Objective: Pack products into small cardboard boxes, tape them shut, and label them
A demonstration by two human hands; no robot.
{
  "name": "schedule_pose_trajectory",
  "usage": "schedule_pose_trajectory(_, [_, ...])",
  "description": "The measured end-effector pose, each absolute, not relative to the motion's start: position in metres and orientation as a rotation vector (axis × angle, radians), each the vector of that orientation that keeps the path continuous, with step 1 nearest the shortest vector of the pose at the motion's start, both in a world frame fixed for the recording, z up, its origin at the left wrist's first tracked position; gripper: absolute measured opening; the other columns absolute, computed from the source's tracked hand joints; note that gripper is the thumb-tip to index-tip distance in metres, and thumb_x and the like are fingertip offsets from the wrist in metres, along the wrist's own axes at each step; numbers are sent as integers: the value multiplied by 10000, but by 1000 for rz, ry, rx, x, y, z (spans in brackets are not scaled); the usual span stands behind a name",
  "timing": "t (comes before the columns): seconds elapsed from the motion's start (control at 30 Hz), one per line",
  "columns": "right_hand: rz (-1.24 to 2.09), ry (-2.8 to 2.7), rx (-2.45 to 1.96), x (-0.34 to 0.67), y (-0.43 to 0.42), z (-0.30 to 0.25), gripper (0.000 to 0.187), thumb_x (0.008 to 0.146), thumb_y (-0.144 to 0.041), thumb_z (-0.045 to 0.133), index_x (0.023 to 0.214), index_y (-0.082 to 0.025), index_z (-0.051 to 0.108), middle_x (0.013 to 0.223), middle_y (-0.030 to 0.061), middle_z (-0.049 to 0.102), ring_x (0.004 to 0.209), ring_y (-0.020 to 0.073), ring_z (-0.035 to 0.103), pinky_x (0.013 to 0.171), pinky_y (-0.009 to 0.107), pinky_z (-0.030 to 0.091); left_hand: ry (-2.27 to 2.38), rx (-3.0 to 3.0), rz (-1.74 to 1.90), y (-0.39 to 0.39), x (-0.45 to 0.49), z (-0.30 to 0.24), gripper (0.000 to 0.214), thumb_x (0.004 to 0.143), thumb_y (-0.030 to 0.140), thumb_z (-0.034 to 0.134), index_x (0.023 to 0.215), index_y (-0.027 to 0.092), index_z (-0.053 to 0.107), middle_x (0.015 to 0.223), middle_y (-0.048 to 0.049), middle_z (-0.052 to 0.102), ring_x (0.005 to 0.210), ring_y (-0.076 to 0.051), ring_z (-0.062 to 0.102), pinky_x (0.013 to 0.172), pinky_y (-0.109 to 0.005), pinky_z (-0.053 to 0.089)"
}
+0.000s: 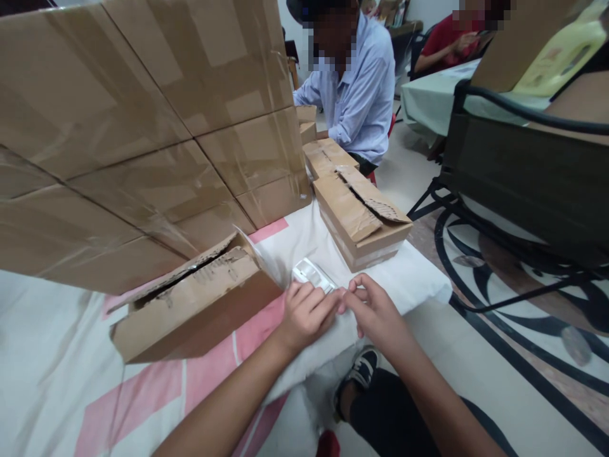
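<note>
A small white plastic item [313, 273] with a smooth, shiny upper face lies on the cloth-covered surface [328, 336] close to its edge. My left hand [309, 311] is curled over the near side of this item, its fingers bent around it. My right hand [375, 308] meets the left fingertips just right of the item, with thumb and forefinger pinched together. Whatever sits between the right fingertips is too small or hidden to make out. To the left of my hands is a cardboard box [204, 311] with ragged top flaps.
Stacked taped cartons [157, 146] form a wall at the left. Another torn-topped box [354, 222] stands beyond my hands, with a smaller box [328, 155] behind it. A person in a blue shirt [366, 82] sits farther back. A dark folding chair [518, 165] is at right.
</note>
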State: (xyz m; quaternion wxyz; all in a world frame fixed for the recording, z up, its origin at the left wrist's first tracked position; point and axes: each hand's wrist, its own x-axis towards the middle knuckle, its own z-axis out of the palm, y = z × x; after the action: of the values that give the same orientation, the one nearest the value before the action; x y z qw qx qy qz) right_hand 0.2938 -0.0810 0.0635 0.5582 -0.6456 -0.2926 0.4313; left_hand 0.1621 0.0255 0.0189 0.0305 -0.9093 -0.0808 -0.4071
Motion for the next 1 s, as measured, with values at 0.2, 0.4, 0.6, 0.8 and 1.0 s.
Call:
schedule_pose_trajectory(0.2, [1051, -807, -1647, 304, -78, 57, 377, 888, -532, 541, 725, -192, 560, 464, -64, 452, 389, 94, 423, 425, 225, 338, -47, -2718, -1338, 17, 165, 16, 146, 884, 162, 684, 1028, 151, 707, 607, 15, 559, 621, -159, 427, 641, -334, 226])
schedule_pose_trajectory(0.4, [1319, -733, -1561, 300, -69, 46, 413, 855, -520, 551, 633, -172, 572, 455, -19, 490, 405, 114, 479, 418, 230, 348, 10, -2723, -1300, 15, 166, 18, 130, 930, 194, 631, 1030, 146, 699, 651, 2, 597, 634, -160, 469, 637, -335, 250])
schedule_pose_trajectory(0.6, [1368, -703, -1444, 297, -64, 43, 277, 748, -409, 598, 635, -157, 591, 537, -25, 499, 467, 92, 462, 449, 218, 368, 117, -2777, -1257, 22, 165, 20, 63, 936, 203, 646, 964, 159, 682, 643, 15, 572, 636, -152, 483, 641, -329, 247])
schedule_pose_trajectory(0.8, [1390, -706, -1403, 299, -65, 41, 231, 738, -365, 587, 619, -168, 565, 531, -38, 487, 478, 88, 467, 470, 214, 363, 215, -2832, -1302, 27, 160, 23, 185, 882, 273, 615, 1014, 178, 703, 616, 26, 549, 620, -159, 477, 630, -337, 277])
schedule_pose_trajectory(1.0, [1438, -701, -1441, 304, -63, 36, 201, 726, -324, 544, 689, -153, 643, 588, 17, 646, 445, 91, 494, 452, 216, 397, -153, -2910, -1557, 37, 154, 18, 367, 838, 369, 531, 1107, 197, 713, 742, -32, 595, 697, -191, 503, 688, -371, 363])
